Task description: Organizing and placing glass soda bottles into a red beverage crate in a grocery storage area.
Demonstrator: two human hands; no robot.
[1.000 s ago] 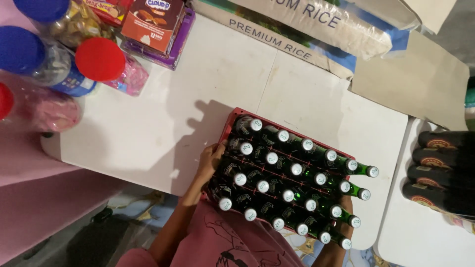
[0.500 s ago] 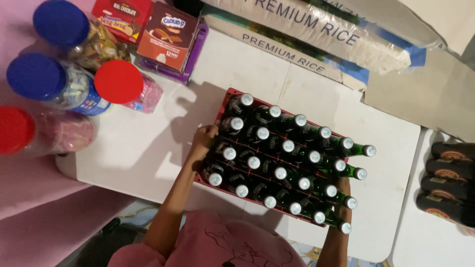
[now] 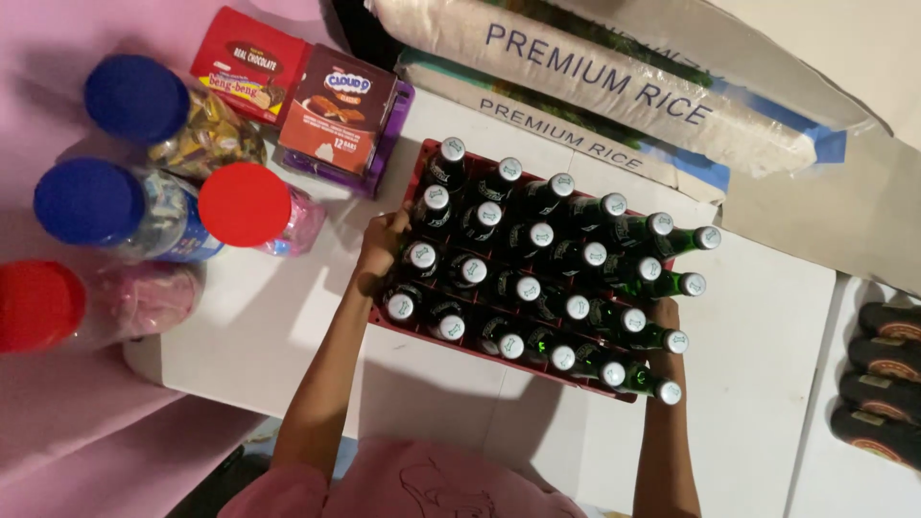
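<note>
A red plastic crate (image 3: 451, 343) packed with several dark green capped bottles (image 3: 531, 236) sits over the white table (image 3: 288, 317) in front of me. My left hand (image 3: 382, 245) grips the crate's left side wall, fingers curled over its rim. My right hand (image 3: 664, 315) holds the crate's right side, partly hidden behind the bottle necks. Both forearms reach up from the bottom of the view on either side of the crate.
Plastic jars with blue lids (image 3: 134, 99) and red lids (image 3: 244, 203) stand at the left. Red and brown snack boxes (image 3: 338, 107) lie behind them. Two big white rice sacks (image 3: 614, 91) lie across the back. Dark packs (image 3: 887, 374) are stacked at the right.
The crate with both hands on it has shifted farther onto the table toward the rice sacks. The view has swung so the jars and boxes show more fully.
</note>
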